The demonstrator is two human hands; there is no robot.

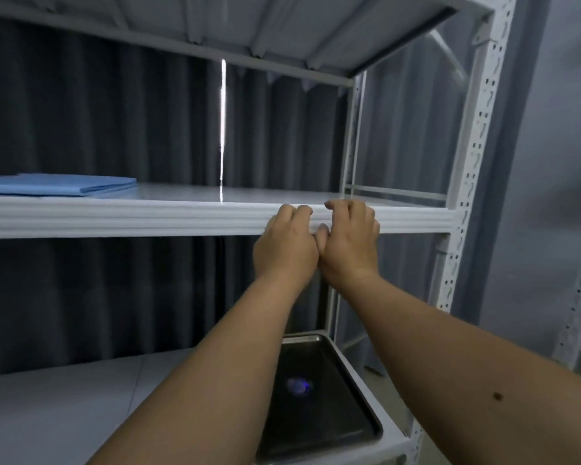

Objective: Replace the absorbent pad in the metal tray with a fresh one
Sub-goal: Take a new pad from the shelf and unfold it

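Head view: both hands, left (284, 245) and right (351, 239), grip curled over the shelf edge (148, 218) (no legible writing).

The shelf rack (463, 182) looks like painted metal, pale grey-white with a smooth, slightly satin finish; its upright post is punched with rows of slots. The front edge of the middle shelf (148, 218) is ribbed in long parallel ridges, and the board above that edge is flat and faintly reflective. On the lower shelf (64, 407), below the ribbed edge, the metal tray (366, 394) is dark, smooth and glossy, with a bright rolled rim and a small bluish glint on its floor. On the middle shelf, far left of the post, the folded blue pad (57, 184) looks soft and matt, like thin non-woven cloth or paper. Behind the rack, the curtain (98, 122) is dark, pleated, matt fabric.
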